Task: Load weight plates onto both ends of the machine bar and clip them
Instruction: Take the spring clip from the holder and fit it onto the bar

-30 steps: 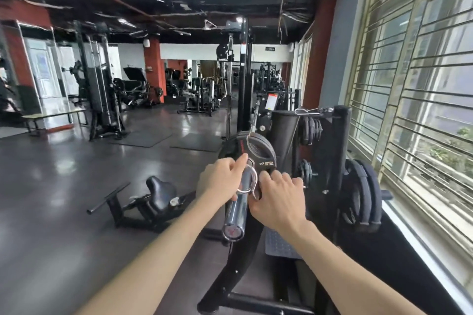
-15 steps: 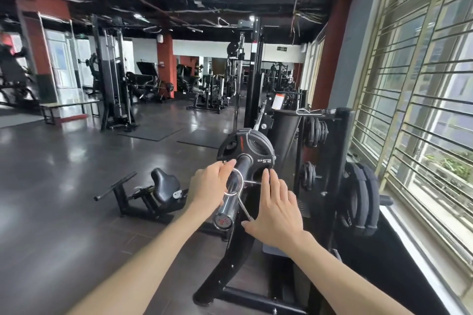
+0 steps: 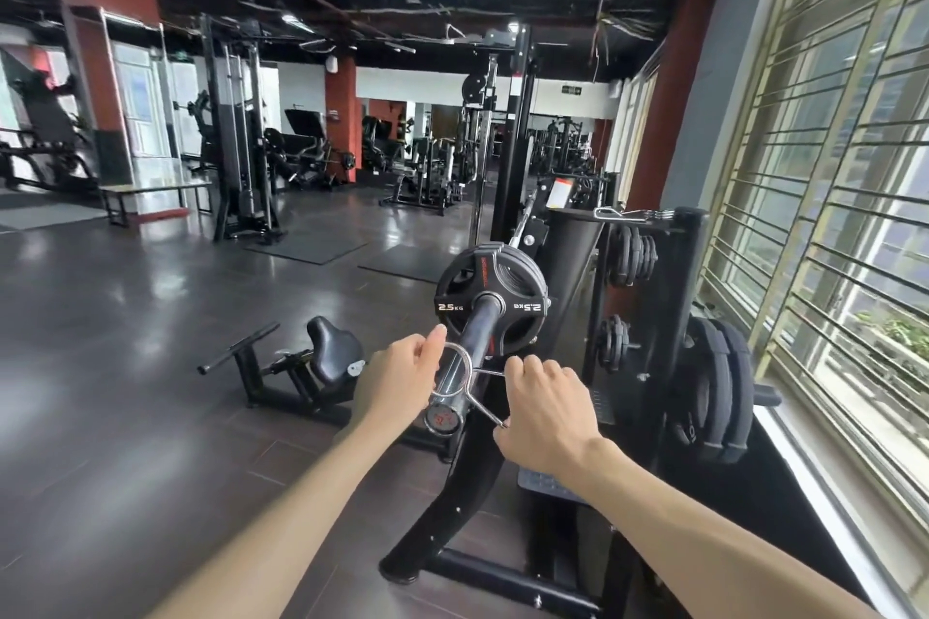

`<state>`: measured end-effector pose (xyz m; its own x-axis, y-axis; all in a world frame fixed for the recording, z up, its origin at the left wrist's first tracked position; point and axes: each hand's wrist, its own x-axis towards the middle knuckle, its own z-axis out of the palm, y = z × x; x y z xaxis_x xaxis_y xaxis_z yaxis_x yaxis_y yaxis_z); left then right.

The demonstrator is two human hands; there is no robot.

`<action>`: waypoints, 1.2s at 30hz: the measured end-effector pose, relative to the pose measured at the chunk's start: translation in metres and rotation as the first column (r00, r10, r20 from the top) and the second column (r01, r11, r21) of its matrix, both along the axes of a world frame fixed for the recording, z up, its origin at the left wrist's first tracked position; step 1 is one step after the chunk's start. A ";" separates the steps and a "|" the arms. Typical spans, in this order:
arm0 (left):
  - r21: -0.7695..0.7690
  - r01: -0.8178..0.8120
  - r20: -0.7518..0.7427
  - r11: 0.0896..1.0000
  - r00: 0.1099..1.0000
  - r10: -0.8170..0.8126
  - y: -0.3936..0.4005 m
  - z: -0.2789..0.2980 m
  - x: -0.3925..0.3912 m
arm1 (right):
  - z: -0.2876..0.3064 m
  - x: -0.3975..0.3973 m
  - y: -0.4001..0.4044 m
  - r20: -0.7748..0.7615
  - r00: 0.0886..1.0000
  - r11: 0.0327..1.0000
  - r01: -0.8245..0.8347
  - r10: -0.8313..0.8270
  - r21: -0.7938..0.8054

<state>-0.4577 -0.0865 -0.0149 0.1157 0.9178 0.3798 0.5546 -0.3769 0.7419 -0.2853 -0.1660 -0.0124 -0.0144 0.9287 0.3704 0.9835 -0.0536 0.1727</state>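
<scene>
A black 2.5 kg weight plate (image 3: 490,289), with more plates behind it, sits on the chrome bar sleeve (image 3: 465,357) of the machine. A silver spring clip (image 3: 470,374) rings the sleeve near its outer end, well short of the plates. My left hand (image 3: 402,374) is at the left side of the clip's coil, fingers curled against it. My right hand (image 3: 545,410) grips the clip's two wire handles on the right of the sleeve. The sleeve's end cap (image 3: 442,420) points toward me.
A plate rack (image 3: 688,317) with black plates of several sizes stands right of the bar, a spare clip (image 3: 628,215) on top. Barred windows line the right wall. A low black seat frame (image 3: 321,367) lies on the floor at left. The machine's black base runs below my arms.
The clip has slid from against the plates outward along the sleeve toward its end. My right hand went from gripping to flat and open, and now grips the handles again.
</scene>
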 end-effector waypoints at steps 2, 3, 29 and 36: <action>-0.116 -0.013 -0.068 0.993 0.998 0.005 -0.003 -0.003 -0.002 | -0.004 0.001 -0.002 0.018 1.000 1.000 0.014 -0.014 0.004; -0.171 -0.022 -0.097 0.985 0.995 0.005 -0.005 -0.004 -0.003 | -0.007 0.002 -0.004 0.024 0.999 1.000 0.021 -0.022 0.014; -0.696 0.599 0.555 0.397 0.799 -0.233 0.004 -0.038 -0.013 | -0.038 -0.027 -0.019 0.253 0.939 0.971 0.217 -0.235 0.097; -0.616 0.669 0.641 0.416 0.733 -0.229 0.014 -0.051 -0.004 | -0.048 -0.023 -0.004 0.348 0.895 0.951 0.210 -0.280 0.226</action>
<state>-0.4616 -0.0729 -0.0663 0.6507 0.6897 -0.3176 0.0613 0.3692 0.9273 -0.3083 -0.1699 -0.0602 0.0361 0.8394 0.5423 0.8008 -0.3490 0.4868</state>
